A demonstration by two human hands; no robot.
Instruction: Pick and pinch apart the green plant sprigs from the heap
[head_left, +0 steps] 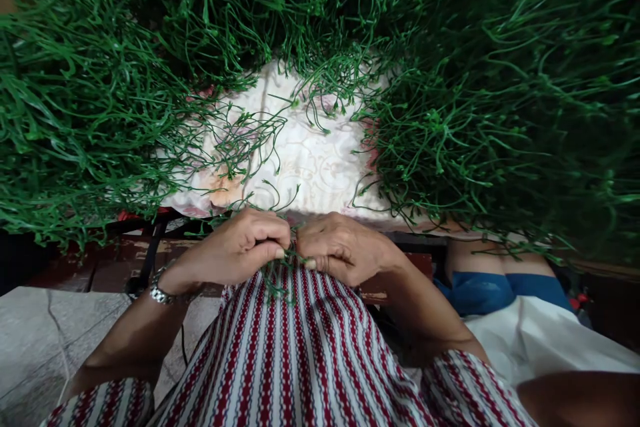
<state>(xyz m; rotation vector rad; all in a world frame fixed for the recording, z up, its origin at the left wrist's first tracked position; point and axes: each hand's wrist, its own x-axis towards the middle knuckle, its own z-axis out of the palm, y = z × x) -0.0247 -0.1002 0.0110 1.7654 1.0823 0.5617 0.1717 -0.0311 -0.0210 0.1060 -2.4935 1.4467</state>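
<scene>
Pinching a small tangle of thin green stems (280, 273) between them, the left hand (240, 247) and right hand (340, 247) meet over a lap covered in red-and-white striped cloth (300, 353), fingers curled tight and knuckles almost touching. Both hands are closed on the stems, which lie just at the edge of the lap and trail down onto the stripes; how many stems are held is hard to make out, since the fingers hide most of them. A metal watch (159, 292) sits on the left wrist. Ahead, a pale patterned sheet (310, 160) shows only in its middle, the rest buried under heaps of green stalks (500, 93) that fill the top and both sides of the view and run past the frame. What the sheet rests on is mostly hidden; a dark reddish edge (100, 267) shows below it. At right, a second person's leg and blue cloth (490, 290) appear, cut off by the stalks above and white fabric (540, 340) below. Grey stone floor (40, 340) shows at lower left
</scene>
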